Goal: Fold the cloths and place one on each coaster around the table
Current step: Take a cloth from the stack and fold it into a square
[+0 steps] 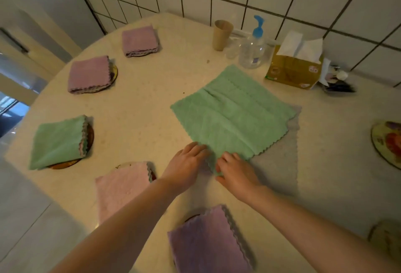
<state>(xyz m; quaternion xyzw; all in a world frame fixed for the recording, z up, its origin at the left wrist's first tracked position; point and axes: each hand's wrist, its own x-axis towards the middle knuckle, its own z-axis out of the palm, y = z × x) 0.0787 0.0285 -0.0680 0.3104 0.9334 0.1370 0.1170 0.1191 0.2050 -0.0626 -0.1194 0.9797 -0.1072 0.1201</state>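
Head view: left hand (188, 160) and right hand (235, 169) pinch the near corner of the open green cloth (233, 112), fingers curled round it, mid-desk (152, 90). Lifting could drag the grey cloth (280, 160) underneath askew.

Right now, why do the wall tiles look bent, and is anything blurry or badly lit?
Head view: the wide-angle lens bows the tile lines and the round table's edge. Lighting is dim and soft, with faint shadows beside the folded cloths. The whole frame is slightly soft; both hands on the green cloth and the lower corners smear most. No strong glare.
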